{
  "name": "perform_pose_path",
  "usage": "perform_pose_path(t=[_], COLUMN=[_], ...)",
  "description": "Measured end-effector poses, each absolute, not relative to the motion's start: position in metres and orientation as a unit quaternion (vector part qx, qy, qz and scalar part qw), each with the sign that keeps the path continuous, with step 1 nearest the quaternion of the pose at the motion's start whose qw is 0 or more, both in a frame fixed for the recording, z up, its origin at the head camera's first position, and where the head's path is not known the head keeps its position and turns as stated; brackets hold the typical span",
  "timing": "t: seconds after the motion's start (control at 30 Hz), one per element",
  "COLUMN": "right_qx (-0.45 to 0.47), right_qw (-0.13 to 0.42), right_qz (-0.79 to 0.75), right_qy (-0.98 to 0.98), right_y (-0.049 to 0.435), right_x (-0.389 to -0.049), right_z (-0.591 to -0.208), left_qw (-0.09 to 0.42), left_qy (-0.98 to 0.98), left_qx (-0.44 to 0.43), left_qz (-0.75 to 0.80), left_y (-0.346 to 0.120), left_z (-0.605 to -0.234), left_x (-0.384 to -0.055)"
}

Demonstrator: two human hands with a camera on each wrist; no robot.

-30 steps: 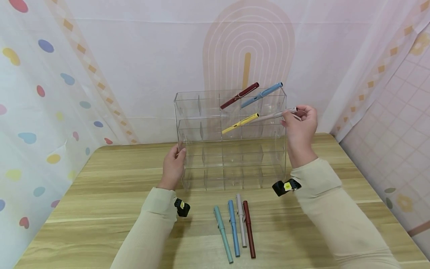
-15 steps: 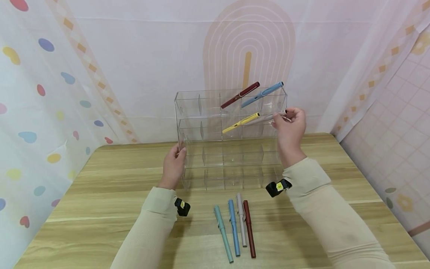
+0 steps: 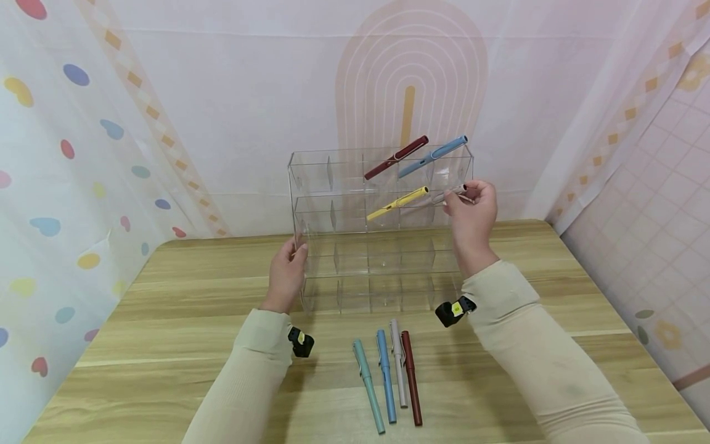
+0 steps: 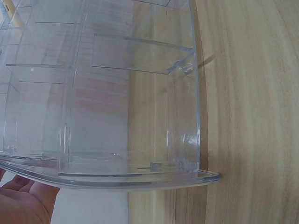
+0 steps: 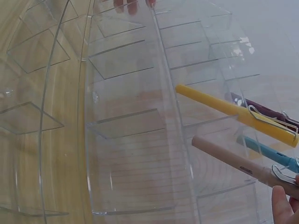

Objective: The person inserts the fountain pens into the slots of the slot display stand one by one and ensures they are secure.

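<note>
A clear acrylic rack (image 3: 333, 163) with tiers of compartments stands upright on the table. My left hand (image 3: 285, 274) holds its left side edge; in the left wrist view, part of that hand (image 4: 25, 200) shows outside the side panel. At the right, my right hand (image 3: 474, 216) pinches a pale grey pen (image 5: 224, 156) by its capped end. That pen slants into the second tier, right of a yellow pen (image 3: 398, 204). Above, a dark red pen (image 3: 396, 158) and a blue pen (image 3: 432, 156) lean in the top tier.
On the wooden table (image 3: 166, 345) in front of the rack lie a teal pen (image 3: 368, 385), a blue pen (image 3: 387, 376), a grey pen (image 3: 399, 364) and a dark red pen (image 3: 412, 379), roughly side by side. A patterned curtain (image 3: 249, 111) hangs close behind.
My right hand has moved left and slightly down, carrying the pale grey pen farther into the second tier behind the yellow pen. My left hand has stayed at the rack's side.
</note>
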State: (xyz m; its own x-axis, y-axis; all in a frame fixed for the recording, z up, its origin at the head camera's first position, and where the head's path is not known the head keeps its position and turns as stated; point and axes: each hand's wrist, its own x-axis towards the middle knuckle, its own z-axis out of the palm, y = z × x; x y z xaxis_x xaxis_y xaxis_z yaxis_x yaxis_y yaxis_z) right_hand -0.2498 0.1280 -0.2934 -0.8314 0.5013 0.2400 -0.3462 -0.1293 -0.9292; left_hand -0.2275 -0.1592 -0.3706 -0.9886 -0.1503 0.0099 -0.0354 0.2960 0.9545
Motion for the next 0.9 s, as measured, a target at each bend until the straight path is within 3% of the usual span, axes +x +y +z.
perform_pose_path(t=[0.9], right_qx=[-0.051], right_qw=[0.288], right_qz=[0.74], right_qy=[-0.606], right_y=[0.1325], right_x=[-0.251], right_z=[-0.3023], left_qw=[0.053], left_qy=[-0.805], left_qx=[0.06], left_qz=[-0.588], left_y=[-0.1582], left_z=[-0.3712], left_x=[-0.2292])
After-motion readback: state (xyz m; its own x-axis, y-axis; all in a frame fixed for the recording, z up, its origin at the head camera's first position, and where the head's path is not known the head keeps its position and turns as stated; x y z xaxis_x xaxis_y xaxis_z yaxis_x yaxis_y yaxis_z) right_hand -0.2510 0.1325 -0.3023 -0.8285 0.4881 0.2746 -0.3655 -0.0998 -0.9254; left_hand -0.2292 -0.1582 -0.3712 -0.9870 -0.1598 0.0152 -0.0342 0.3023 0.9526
